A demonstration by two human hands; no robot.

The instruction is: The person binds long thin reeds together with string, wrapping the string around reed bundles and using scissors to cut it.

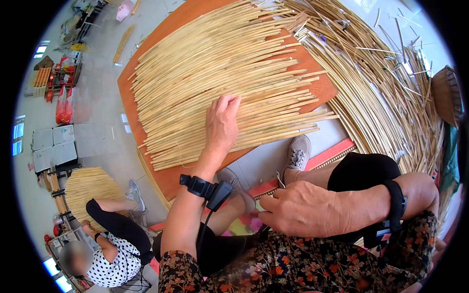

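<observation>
A wide mat of straw-coloured reed stalks (195, 73), laid side by side, covers most of an orange-brown board (128, 105) in front of me. My left hand (223, 119) rests on the stalks near the mat's closer side, its fingers curled down and pressed together. Whatever its fingertips pinch is hidden. A fine loose thread (181, 155) curls over the stalks beside that wrist. My right hand (305, 207) hangs above my lap, apart from the mat, with its fingers closed. A thin strand (280, 179) shows just above its fingertips; I cannot make out what it holds.
A large heap of loose stalks (361, 93) lies on the floor to the right, beside a woven basket (445, 95). At lower left, a seated person in a dotted top (115, 261) works at another stalk mat (93, 190). Shelves and boxes (54, 141) line the left.
</observation>
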